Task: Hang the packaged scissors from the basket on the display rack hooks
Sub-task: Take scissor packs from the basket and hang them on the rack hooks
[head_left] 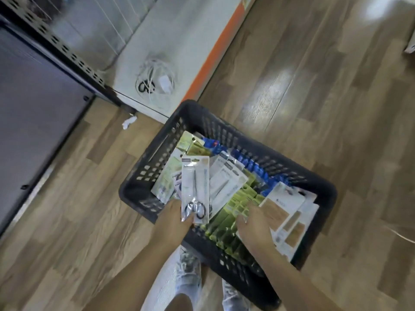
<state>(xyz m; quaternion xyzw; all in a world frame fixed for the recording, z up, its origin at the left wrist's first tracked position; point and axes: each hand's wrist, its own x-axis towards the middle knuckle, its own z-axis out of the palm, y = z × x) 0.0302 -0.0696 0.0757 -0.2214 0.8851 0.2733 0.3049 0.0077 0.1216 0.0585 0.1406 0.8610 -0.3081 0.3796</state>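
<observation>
Scissors pack [195, 189] is gripped by left hand [174, 217] over basket [323, 185], lower centre; right hand [253, 223] curled among packets, grip unclear

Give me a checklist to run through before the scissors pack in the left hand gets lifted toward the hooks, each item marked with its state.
1. Left hand grips the scissors pack at its lower end: ok.
2. Pack lifted above the other packets in the basket: ok.
3. Hang hole at the pack's top is open and untorn: cannot tell, too blurred.
4. Right hand is free to help: not ok, it is down among the green packets.
5. Display rack hooks in sight: not ok, none show in this view.
6. Only one pack is in the grip: cannot tell.
</observation>
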